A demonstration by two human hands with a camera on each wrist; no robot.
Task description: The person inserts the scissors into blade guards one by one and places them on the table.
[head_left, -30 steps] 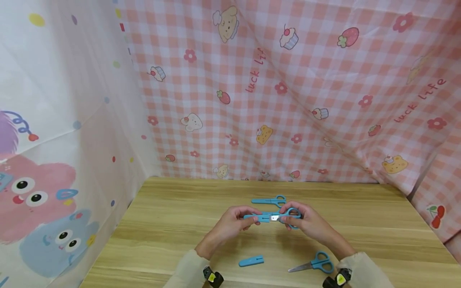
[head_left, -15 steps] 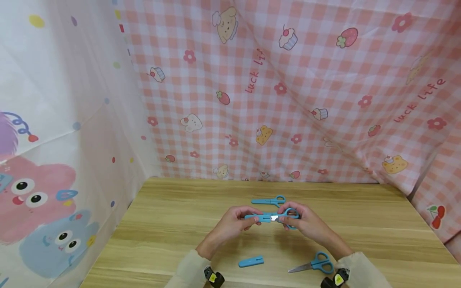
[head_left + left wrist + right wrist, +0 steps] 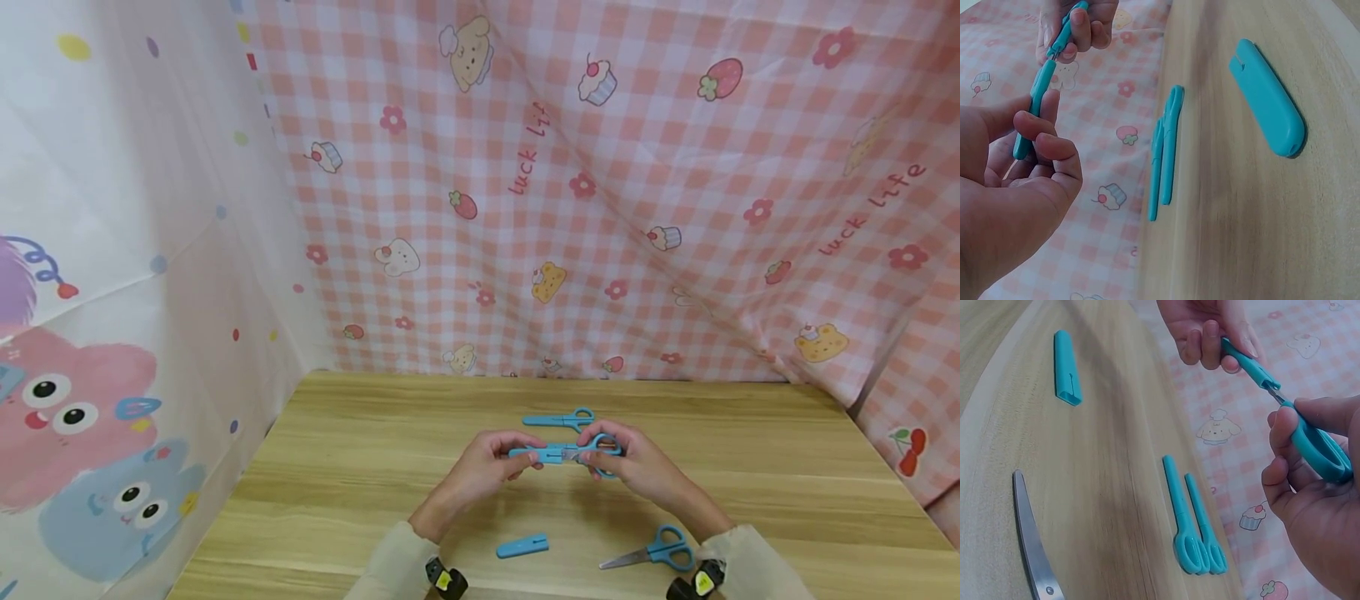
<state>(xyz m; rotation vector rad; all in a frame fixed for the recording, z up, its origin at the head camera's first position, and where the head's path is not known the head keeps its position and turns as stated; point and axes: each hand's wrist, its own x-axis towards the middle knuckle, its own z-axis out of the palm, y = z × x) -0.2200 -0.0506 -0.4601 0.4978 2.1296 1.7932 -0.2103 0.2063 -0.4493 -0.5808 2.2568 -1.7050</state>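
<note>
The left hand (image 3: 486, 460) pinches a blue, slotted plastic sheath (image 3: 1250, 366); the right hand (image 3: 636, 455) grips blue-handled metal scissors (image 3: 1317, 449) above the wood-grain table (image 3: 337, 483), blades partly sheathed, though how deep is hard to tell.

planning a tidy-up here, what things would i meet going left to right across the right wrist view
Bare scissor blade, loose cover, first covered scissors, second covered scissors, held scissors.
</note>
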